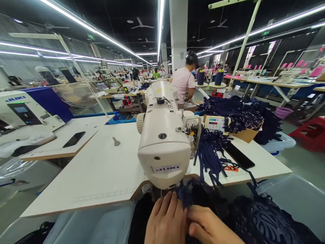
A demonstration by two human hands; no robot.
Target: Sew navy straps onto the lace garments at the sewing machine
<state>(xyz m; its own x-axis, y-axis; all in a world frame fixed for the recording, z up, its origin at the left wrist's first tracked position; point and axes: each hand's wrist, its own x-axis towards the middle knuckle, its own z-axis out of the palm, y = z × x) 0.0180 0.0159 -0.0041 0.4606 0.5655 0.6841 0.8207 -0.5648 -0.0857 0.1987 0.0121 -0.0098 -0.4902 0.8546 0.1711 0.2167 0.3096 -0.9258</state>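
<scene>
A cream sewing machine point(164, 135) stands on the white table point(101, 169), its head pointing at me. Just below the machine's head, both my hands rest on dark navy fabric point(195, 196). My left hand point(166, 220) lies with fingers stretched forward and pressed on the cloth. My right hand point(210, 227) lies beside it, thumb and fingers pinched on the fabric's edge. Navy lace fabric point(261, 220) spreads over my lap to the right. A bundle of navy straps point(210, 152) hangs off the machine's right side.
A black phone point(240, 156) and orange snips point(231, 167) lie on the table's right part. A cardboard box of navy pieces point(243, 118) stands behind a control panel point(215, 123). Another phone point(73, 139) lies on the left table. A person in pink point(184, 81) sits ahead.
</scene>
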